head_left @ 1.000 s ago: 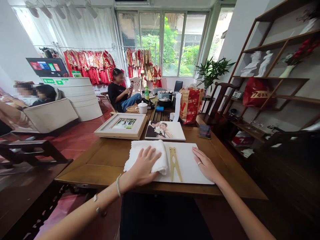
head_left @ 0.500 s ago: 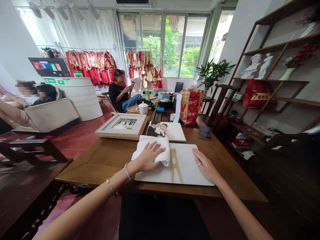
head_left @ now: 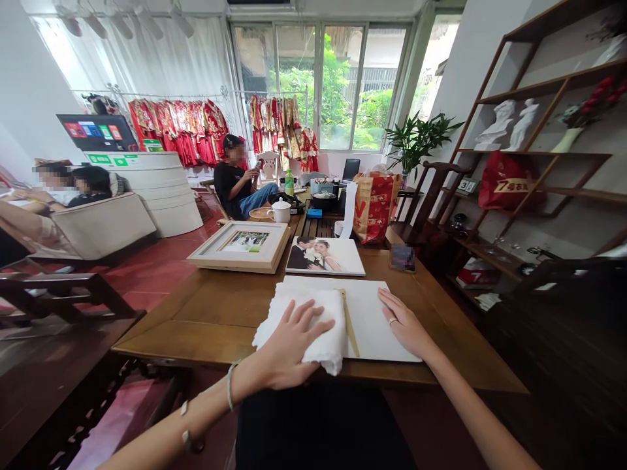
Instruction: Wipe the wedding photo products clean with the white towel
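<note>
Wooden table (head_left: 206,307), cloth (head_left: 329,344) under left grip (head_left: 292,346)

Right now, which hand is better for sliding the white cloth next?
Probably the left hand: it already lies spread on top of the white cloth. The right hand rests at the white board's right side, apart from the cloth.

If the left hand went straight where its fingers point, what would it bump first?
Probably the tan tool, partly hidden by the cloth under the left hand. It looks flat, so the hand might slide over it.
</note>
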